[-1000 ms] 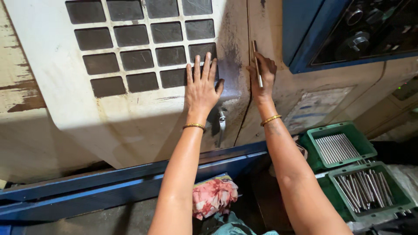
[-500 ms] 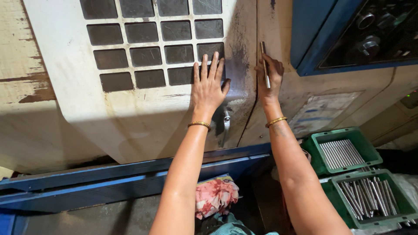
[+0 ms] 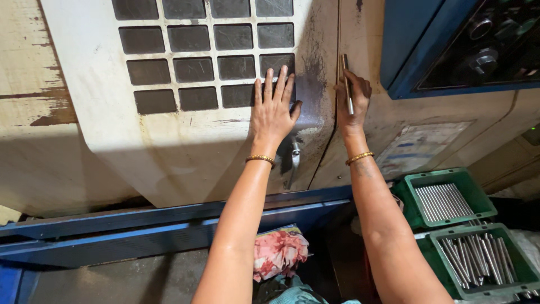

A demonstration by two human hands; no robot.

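Ahead: machine door (image 3: 185,146) is blocking your left hand (image 3: 273,110) | right of your right hand (image 3: 351,98): blue panel (image 3: 408,48) is crowding | below: green trays (image 3: 450,197) are sitting clear.

Left hand (image 3: 274,110) on door (image 3: 185,141); right hand (image 3: 352,97) grips rod (image 3: 347,84)

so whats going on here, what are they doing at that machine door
A person stands at a worn cream machine door. Their left hand is pressed flat against it, fingers over the dark grid of window panes, just above a small metal handle. Their right hand holds a thin metal rod upright by the door's edge. Lower right, two green trays hold many similar rods. A pink cloth lies below.
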